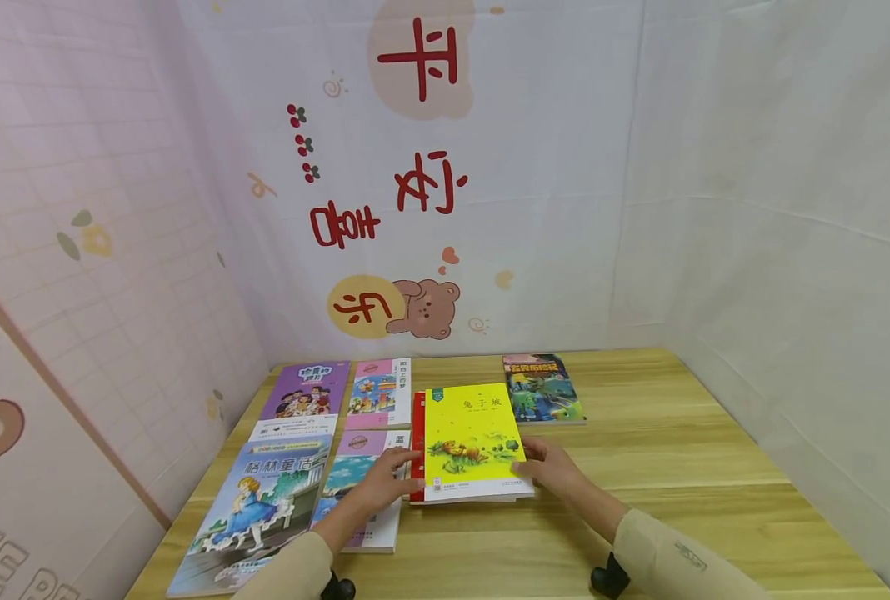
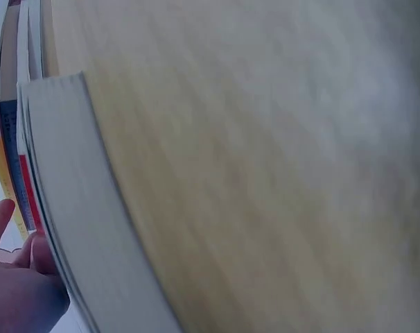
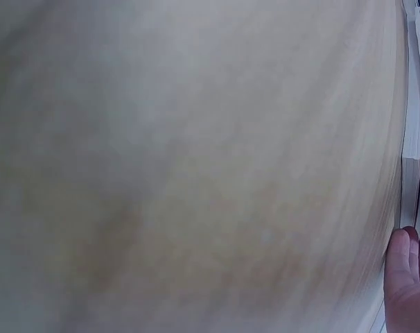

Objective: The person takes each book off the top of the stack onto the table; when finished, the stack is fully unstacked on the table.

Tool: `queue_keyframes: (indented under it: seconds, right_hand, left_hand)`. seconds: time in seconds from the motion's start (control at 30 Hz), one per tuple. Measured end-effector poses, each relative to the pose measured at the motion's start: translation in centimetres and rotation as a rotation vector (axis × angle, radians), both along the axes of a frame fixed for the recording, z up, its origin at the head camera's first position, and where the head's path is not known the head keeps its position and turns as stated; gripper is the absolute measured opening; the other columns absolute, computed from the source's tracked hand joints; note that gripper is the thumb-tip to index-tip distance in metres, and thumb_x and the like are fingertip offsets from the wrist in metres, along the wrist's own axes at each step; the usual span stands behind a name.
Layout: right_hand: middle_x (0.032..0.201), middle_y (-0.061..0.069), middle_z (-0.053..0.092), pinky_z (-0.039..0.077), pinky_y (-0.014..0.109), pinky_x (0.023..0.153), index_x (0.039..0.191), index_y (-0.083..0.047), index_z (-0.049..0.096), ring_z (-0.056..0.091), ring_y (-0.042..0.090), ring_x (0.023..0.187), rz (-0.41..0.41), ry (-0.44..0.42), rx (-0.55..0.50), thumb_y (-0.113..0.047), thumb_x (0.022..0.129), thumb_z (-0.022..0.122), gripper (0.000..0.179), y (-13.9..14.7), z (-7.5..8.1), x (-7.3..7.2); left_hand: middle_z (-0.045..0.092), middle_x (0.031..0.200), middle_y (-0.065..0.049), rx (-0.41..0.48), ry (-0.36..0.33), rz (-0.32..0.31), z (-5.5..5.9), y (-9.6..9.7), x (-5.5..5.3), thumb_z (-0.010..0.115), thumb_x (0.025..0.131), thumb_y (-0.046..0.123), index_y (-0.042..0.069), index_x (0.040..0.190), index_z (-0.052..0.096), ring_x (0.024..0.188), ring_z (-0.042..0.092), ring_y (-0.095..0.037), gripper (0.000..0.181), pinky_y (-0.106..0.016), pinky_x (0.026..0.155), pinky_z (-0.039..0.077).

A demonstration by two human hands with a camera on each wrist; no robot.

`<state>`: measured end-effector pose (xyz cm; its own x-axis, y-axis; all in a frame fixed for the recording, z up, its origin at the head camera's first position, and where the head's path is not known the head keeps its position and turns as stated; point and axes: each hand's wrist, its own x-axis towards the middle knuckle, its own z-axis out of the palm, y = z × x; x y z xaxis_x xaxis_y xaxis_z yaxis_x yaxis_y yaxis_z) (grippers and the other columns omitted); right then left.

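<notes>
The bare counter (image 3: 196,166), blurred and wood-toned, fills most of the right wrist view. Along the right edge, books (image 3: 412,118) show their pale page edges, partly cut off. At lower right, the right hand (image 3: 409,295) touches them with its fingertips.

The yellow book (image 1: 475,425) looks like smooth paper; the table (image 1: 655,467), smooth, grained wood; the backdrop (image 1: 550,167), creased matt cloth; the sleeves (image 1: 666,546), matt cloth too.

There are two hands (image 1: 388,483) (image 1: 553,467), at least seven books (image 1: 475,425) and one table (image 1: 677,467).
</notes>
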<state>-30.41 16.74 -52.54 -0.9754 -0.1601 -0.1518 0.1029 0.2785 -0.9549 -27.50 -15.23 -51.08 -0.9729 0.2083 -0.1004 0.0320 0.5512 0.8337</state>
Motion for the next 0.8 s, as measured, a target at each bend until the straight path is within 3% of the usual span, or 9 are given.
queue_keyframes:
  seconds: [0.13,0.23,0.57,0.8]
  right_hand:
    - [0.12,0.011,0.066,0.052,0.036,0.086,0.144,0.002,0.047,0.064,0.02,0.097,0.015,-0.008,0.007,-0.017,0.088,0.075,0.066,-0.01,0.09,0.25]
    - [0.12,0.01,0.066,0.051,0.035,0.084,0.144,0.001,0.049,0.062,0.02,0.097,-0.003,-0.028,0.033,-0.019,0.087,0.077,0.066,-0.07,0.16,0.41]
    - [0.124,0.014,0.064,0.051,0.041,0.086,0.14,0.007,0.05,0.061,0.023,0.103,-0.023,-0.048,0.068,-0.021,0.087,0.077,0.066,-0.06,0.47,1.0]
    - [0.129,0.016,0.062,0.047,0.049,0.096,0.14,0.006,0.051,0.058,0.026,0.109,-0.051,-0.043,0.089,-0.019,0.087,0.076,0.064,-0.15,0.43,0.99]
  left_hand:
    - [0.041,0.148,-0.022,-0.051,0.068,-0.005,0.03,-0.39,-0.04,0.075,0.09,0.022,0.008,0.139,0.057,0.136,0.035,-0.046,0.054,-0.066,0.107,0.029]
    - [0.041,0.148,-0.022,-0.118,0.102,0.004,0.09,-0.53,-0.15,0.077,0.087,0.025,0.009,0.137,0.059,0.137,0.031,-0.047,0.056,-0.071,0.107,0.023]
    - [0.038,0.15,-0.022,-0.179,0.091,-0.024,0.02,-0.65,-0.42,0.078,0.085,0.036,0.011,0.141,0.057,0.139,0.028,-0.049,0.065,-0.075,0.106,0.016]
    - [0.037,0.151,-0.023,-0.171,0.089,-0.014,0.12,-0.38,-0.04,0.078,0.086,0.036,0.008,0.14,0.056,0.139,0.028,-0.05,0.064,-0.073,0.105,0.023]
